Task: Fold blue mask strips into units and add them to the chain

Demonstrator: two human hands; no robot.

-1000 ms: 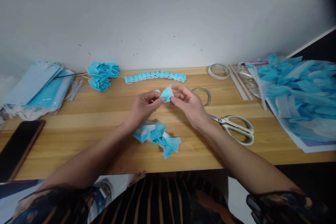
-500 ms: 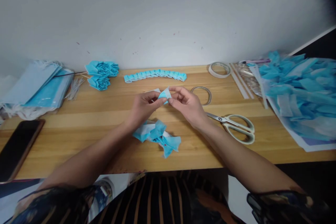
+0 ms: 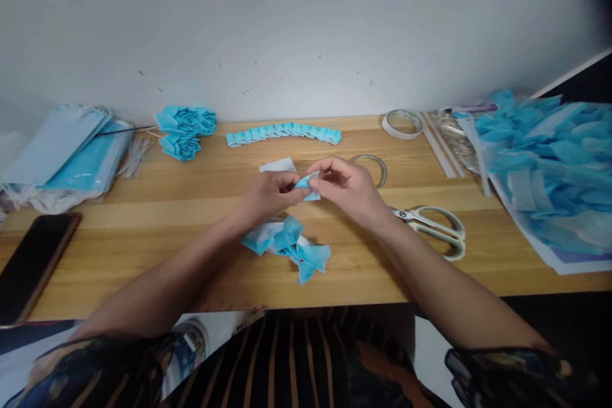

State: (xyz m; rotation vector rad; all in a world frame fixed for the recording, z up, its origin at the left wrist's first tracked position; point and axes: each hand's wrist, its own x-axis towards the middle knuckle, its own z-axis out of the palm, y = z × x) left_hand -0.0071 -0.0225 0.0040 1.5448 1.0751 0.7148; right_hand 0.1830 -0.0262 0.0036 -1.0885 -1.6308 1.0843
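Observation:
Between my two hands is a small blue and white piece of fabric (image 3: 310,186). My left hand (image 3: 271,194) pinches its left side, and my right hand (image 3: 345,188) pinches its right side between thumb and fingers. A white strip (image 3: 280,166) lies on the table just behind my left hand. Nearer the front, below my hands, rests a loose bunch of blue and white pieces (image 3: 289,245). A folded blue zigzag strip (image 3: 283,132) lies farther back by the wall.
Scissors (image 3: 433,229), a metal-coloured ring (image 3: 377,169) and a tape roll (image 3: 402,124) lie to the right, beside a large blue pile (image 3: 554,172). Blue flowers (image 3: 184,131), face masks (image 3: 71,153) and a phone (image 3: 38,261) are on the left.
Both hands have shifted slightly right with the small piece, which now looks folded flatter. More of the white strip behind my left hand shows. My right forearm covers more of the scissor blades.

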